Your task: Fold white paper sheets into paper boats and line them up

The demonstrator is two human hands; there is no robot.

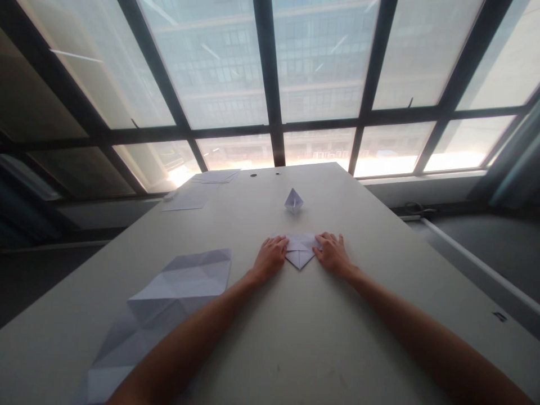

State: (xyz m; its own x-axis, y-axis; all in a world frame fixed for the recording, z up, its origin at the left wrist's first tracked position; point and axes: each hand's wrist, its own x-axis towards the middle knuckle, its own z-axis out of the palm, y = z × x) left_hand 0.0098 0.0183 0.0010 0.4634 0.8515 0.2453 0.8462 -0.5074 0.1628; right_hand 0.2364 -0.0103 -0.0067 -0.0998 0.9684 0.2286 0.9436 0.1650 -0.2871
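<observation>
A folded sheet of white paper (300,257) lies on the table, its pointed corner towards me and a crease running down to the tip. On its left edge, my left hand (271,257) grips the paper with fingers curled and thumb close to them. My right hand (333,253) holds the right edge in the same way, fingertips on the fold. Both side corners are partly hidden under my fingers. Just beyond my hands stands a small finished-looking paper boat (294,201) with a peaked middle.
A large creased sheet (169,292) lies on the left, partly under my left forearm. Flat paper sheets (217,176) rest at the far left of the white table (363,337). Tall windows (316,62) rise behind. A dark mark (499,316) is near the right edge.
</observation>
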